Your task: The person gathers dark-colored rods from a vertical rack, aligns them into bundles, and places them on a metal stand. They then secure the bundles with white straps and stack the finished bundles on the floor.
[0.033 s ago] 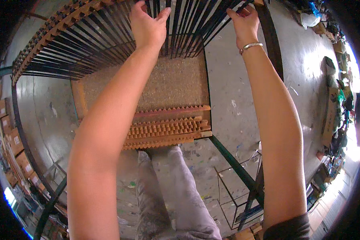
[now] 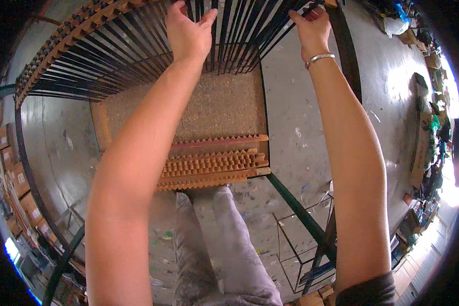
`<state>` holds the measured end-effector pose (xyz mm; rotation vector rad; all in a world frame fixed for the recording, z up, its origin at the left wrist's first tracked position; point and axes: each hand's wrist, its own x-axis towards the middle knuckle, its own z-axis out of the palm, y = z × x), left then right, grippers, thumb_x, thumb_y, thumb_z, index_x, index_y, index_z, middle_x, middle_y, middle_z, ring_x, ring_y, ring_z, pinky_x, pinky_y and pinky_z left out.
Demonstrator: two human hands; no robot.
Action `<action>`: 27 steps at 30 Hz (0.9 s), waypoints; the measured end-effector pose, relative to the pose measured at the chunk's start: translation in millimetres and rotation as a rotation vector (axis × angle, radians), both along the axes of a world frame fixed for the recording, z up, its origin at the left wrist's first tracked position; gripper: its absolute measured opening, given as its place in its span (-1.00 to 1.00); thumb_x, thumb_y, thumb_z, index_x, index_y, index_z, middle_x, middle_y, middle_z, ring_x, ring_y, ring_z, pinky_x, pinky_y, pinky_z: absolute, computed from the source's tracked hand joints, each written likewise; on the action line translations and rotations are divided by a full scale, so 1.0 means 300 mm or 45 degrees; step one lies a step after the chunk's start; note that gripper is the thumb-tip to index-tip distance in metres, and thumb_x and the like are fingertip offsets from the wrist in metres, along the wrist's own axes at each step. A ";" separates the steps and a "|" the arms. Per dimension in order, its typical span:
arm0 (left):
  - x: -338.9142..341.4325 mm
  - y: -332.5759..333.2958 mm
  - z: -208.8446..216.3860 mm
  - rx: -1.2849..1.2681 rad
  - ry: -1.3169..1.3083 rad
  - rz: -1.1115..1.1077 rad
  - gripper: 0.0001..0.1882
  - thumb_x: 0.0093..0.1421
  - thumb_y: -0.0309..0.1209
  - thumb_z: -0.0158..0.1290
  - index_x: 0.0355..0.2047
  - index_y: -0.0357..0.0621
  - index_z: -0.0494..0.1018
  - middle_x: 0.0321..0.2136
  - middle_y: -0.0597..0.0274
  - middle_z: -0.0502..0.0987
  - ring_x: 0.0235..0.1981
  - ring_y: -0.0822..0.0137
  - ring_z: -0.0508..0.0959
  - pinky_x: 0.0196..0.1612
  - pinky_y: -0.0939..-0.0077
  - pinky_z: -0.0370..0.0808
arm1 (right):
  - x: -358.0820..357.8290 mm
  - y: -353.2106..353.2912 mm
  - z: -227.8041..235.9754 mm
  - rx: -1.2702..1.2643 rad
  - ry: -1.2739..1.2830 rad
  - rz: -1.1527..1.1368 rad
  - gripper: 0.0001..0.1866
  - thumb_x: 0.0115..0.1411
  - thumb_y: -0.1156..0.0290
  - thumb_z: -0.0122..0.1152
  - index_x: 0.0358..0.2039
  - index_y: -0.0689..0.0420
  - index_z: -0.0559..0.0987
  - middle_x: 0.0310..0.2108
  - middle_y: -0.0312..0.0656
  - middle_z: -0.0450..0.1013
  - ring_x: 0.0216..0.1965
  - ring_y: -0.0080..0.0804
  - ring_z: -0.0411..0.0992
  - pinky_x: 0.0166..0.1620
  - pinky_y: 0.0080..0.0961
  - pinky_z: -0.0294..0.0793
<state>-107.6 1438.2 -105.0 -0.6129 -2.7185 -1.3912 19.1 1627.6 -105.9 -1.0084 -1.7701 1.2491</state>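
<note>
At the top edge, my left hand (image 2: 189, 33) reaches in among a row of long thin black rods (image 2: 130, 48). Its thumb is apart from the index finger, with rods between them; the other fingers curl over out of sight, so what they grip is hidden. Further right, my right hand (image 2: 315, 31), with a silver bangle on the wrist, has thumb and fingers closed around the end of a dark rod at the row's right side. A curved notched wooden bar (image 2: 81, 40) holds the rods' upper ends at the left. Their lower ends stand near a brown board (image 2: 224, 104).
Several notched wooden strips (image 2: 209, 164) lie along the board's near edge, above my legs. A dark green metal bar (image 2: 301, 209) slopes down to the right, near a thin wire frame (image 2: 290, 255). Cardboard boxes (image 2: 20, 181) line the left; bags and cartons (image 2: 426, 137) line the right.
</note>
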 end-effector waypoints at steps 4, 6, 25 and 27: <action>-0.008 0.031 0.013 0.039 -0.110 0.010 -0.40 0.09 -0.27 0.17 0.05 -0.30 0.21 0.04 -0.11 0.27 0.03 0.05 0.35 0.01 0.28 0.42 | -0.034 0.024 -0.003 0.029 0.133 0.043 -0.50 -0.03 0.67 0.19 -0.02 0.31 0.33 -0.07 -0.12 0.38 -0.04 -0.30 0.35 0.00 -0.43 0.33; -0.011 0.057 0.013 0.037 -0.180 0.026 -0.38 0.09 -0.30 0.18 0.07 -0.30 0.20 0.07 -0.10 0.25 0.05 0.06 0.34 0.01 0.30 0.44 | -0.034 0.024 0.004 0.166 -0.008 0.049 -0.57 -0.04 0.64 0.21 -0.10 0.31 0.40 -0.14 -0.11 0.43 -0.08 -0.29 0.39 -0.02 -0.43 0.35; 0.023 0.086 -0.034 0.622 -0.329 -0.659 -0.12 -0.16 0.00 0.32 0.01 -0.34 0.21 -0.09 -0.01 0.44 -0.02 0.13 0.43 0.00 0.29 0.40 | -0.184 -0.250 -0.101 -0.342 0.346 0.689 -0.72 0.15 0.43 0.08 -0.19 0.36 0.41 -0.34 -0.07 0.45 -0.29 -0.32 0.39 -0.24 -0.38 0.40; 0.077 0.059 -0.028 0.714 -0.184 -0.611 -0.18 -0.13 -0.07 0.33 0.01 -0.29 0.22 -0.14 -0.03 0.47 -0.08 0.09 0.47 -0.02 0.29 0.41 | -0.184 -0.277 -0.154 -1.270 1.074 0.987 -0.74 0.19 0.48 0.04 -0.13 0.34 0.39 -0.23 -0.08 0.44 -0.16 -0.30 0.38 -0.15 -0.37 0.40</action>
